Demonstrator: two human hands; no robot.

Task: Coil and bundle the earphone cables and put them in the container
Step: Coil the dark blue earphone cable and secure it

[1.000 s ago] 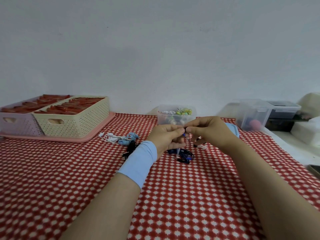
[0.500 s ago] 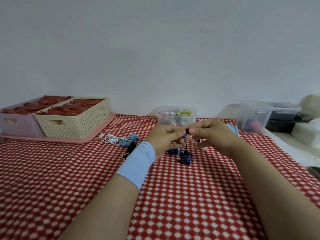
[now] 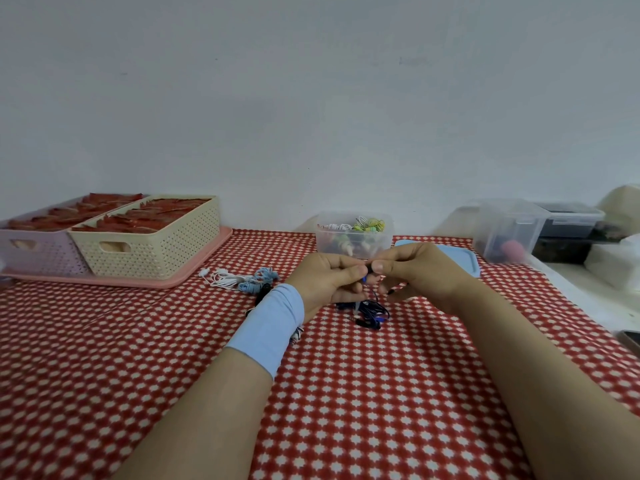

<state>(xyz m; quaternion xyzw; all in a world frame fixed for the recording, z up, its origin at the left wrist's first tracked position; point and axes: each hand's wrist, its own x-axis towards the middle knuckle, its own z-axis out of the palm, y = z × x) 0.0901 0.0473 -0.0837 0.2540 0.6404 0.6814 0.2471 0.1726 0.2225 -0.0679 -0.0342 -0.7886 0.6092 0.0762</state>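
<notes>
Over checked cloth [image 3: 346, 393], left hand [image 3: 329, 278] and right hand [image 3: 415, 271], both pinch-tight on blue cable [image 3: 372, 311].

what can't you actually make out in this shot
Head view, all four:
1. Which part of the blue earphone cable the left hand and right hand pinch: fingertips cover it.
2. Black earphone: mostly behind the wristband.
3. Bundles in the clear container: too small and blurred to count.
4. Dark object: cut off by the right edge.
</notes>
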